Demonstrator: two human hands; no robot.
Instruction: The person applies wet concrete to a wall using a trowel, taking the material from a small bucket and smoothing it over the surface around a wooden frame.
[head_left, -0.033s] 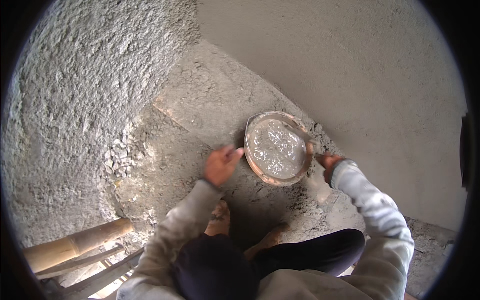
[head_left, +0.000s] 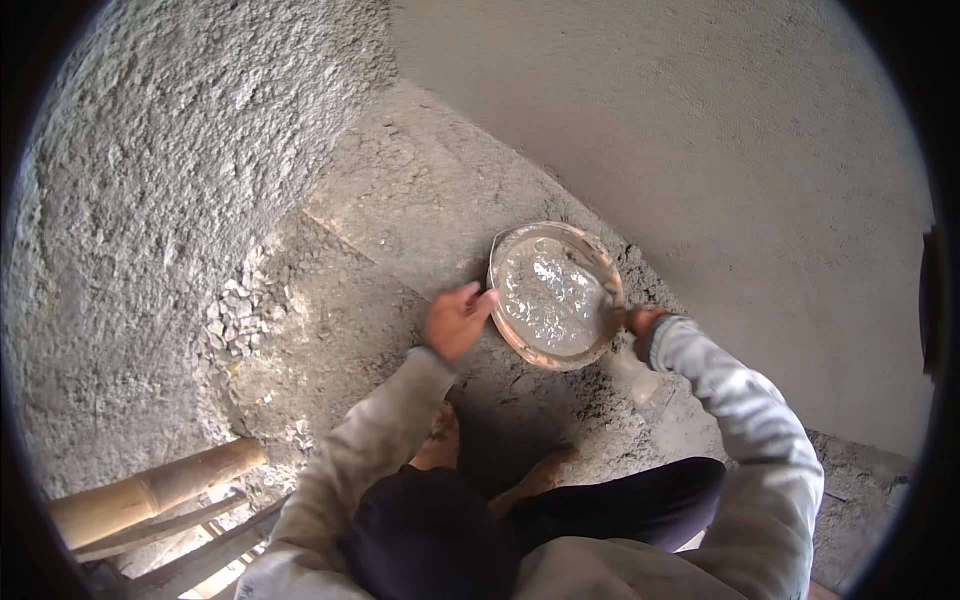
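A round bucket [head_left: 515, 335] full of wet grey mortar [head_left: 550, 290] stands on the rough concrete floor in the middle of the view. My left hand [head_left: 458, 320] is at the bucket’s left rim, fingers apart; whether it touches the rim is unclear. My right hand [head_left: 642, 325] is closed on the handle of a tool, apparently a trowel [head_left: 612, 314], at the right rim, its far end blurred and partly in the mortar.
A rough grey wall [head_left: 170, 160] rises at left, a smoother plastered wall [head_left: 730, 180] at right. Stone chips [head_left: 237, 315] lie at the left. Bamboo poles [head_left: 160, 480] are at lower left; my legs and bare feet [head_left: 445, 440] are below the bucket.
My left hand has moved right, closer to the bucket. My right hand has shifted slightly left, and the tool’s blade has moved lower in the mortar.
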